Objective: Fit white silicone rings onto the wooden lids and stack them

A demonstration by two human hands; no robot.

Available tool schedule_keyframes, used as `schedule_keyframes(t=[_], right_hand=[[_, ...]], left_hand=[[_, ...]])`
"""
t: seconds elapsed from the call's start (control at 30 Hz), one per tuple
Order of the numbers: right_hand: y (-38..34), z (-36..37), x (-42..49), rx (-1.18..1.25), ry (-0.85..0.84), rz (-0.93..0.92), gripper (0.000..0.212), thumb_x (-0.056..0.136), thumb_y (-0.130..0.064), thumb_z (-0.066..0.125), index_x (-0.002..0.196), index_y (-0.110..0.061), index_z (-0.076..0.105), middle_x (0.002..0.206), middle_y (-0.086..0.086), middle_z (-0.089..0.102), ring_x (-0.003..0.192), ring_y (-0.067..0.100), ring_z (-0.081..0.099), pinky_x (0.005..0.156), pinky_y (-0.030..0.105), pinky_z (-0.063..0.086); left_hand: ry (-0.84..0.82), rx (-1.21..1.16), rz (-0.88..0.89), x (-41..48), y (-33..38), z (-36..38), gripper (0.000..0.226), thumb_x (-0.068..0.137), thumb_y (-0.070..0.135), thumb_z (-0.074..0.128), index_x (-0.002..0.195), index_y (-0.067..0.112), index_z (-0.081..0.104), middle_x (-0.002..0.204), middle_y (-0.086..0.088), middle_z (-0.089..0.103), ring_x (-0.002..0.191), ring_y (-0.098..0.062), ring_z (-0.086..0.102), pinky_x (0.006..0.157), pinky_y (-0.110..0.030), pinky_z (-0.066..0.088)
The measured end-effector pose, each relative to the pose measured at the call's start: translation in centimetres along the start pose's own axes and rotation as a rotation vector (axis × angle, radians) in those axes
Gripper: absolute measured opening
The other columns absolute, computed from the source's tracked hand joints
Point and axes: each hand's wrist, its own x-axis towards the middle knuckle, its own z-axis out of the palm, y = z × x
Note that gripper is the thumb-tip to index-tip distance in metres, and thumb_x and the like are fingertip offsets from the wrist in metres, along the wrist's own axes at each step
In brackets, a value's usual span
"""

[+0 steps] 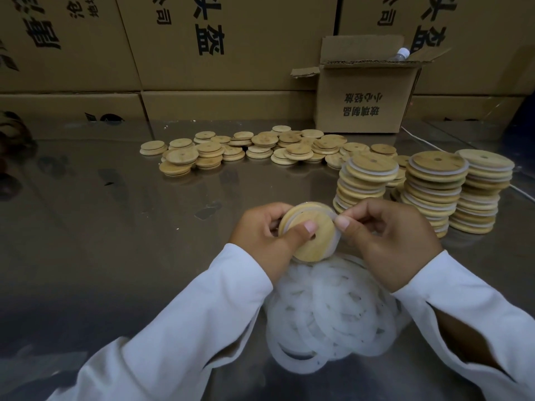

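Note:
My left hand [262, 231] grips a round wooden lid [315, 241] with a small hole, thumb pressed on its face, tilted above the table. A white silicone ring [336, 237] runs around the lid's stepped edge, and my right hand [385, 235] pinches that ring at the lid's right side. Below my hands lies a heap of loose white rings [330, 316]. Three tall stacks of ringed lids [431, 189] stand at the right. Bare lids [260, 147] lie scattered further back.
An open cardboard box [362, 96] with a plastic bottle [401, 53] in it stands at the back right. Large cartons [202, 53] wall off the far edge of the shiny metal table [115, 227]. A white cable [419, 140] trails past the box.

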Motion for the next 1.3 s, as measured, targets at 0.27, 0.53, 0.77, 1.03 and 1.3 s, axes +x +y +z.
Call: schedule_keyframes(t=[0.27, 0.53, 0.77, 1.03, 1.3], right_hand=[[0.0, 0.06, -0.07, 0.145, 0.004, 0.018, 0.021, 0.081, -0.013, 0.065, 0.066, -0.027, 0.063, 0.067, -0.003, 0.066, 0.07, 0.024, 0.062, 0.072, 0.039, 0.053], [-0.44, 0.21, -0.48, 0.004, 0.081, -0.131, 0.009, 0.076, -0.027, 0.063, 0.076, -0.036, 0.06, 0.068, -0.016, 0.061, 0.075, 0.004, 0.056, 0.062, 0.012, 0.043], [-0.5, 0.68, -0.9, -0.048, 0.114, -0.172, 0.004, 0.074, -0.038, 0.056, 0.078, -0.037, 0.058, 0.069, -0.014, 0.061, 0.077, 0.004, 0.055, 0.061, 0.015, 0.043], [-0.31, 0.62, -0.7, -0.044, 0.158, -0.096, 0.009, 0.074, -0.026, 0.062, 0.067, -0.022, 0.066, 0.062, -0.015, 0.061, 0.074, 0.003, 0.056, 0.059, 0.009, 0.04], [-0.44, 0.0, -0.1, 0.22, 0.067, 0.082, 0.012, 0.079, -0.011, 0.065, 0.067, -0.015, 0.066, 0.065, 0.005, 0.065, 0.069, 0.028, 0.062, 0.067, 0.032, 0.051]], left_hand=[[-0.022, -0.128, -0.064, 0.01, -0.26, -0.17, 0.012, 0.081, 0.007, 0.063, 0.077, 0.017, 0.068, 0.067, 0.003, 0.07, 0.071, -0.014, 0.066, 0.074, -0.03, 0.055], [0.024, -0.19, -0.107, -0.06, -0.35, 0.41, 0.011, 0.08, 0.011, 0.065, 0.072, 0.017, 0.069, 0.066, 0.001, 0.071, 0.069, -0.016, 0.066, 0.075, -0.036, 0.055], [0.041, -0.379, -0.214, 0.26, -0.33, 0.37, 0.004, 0.081, 0.01, 0.063, 0.082, 0.01, 0.067, 0.078, -0.011, 0.071, 0.08, -0.027, 0.067, 0.081, -0.044, 0.056], [0.015, -0.214, -0.097, 0.0, -0.83, 0.45, 0.007, 0.08, 0.007, 0.066, 0.082, 0.013, 0.068, 0.072, -0.001, 0.072, 0.07, -0.015, 0.067, 0.071, -0.028, 0.056], [-0.003, -0.164, -0.053, 0.32, -0.48, -0.16, 0.01, 0.078, 0.005, 0.066, 0.08, 0.015, 0.068, 0.071, -0.001, 0.071, 0.071, -0.016, 0.067, 0.072, -0.03, 0.055]])
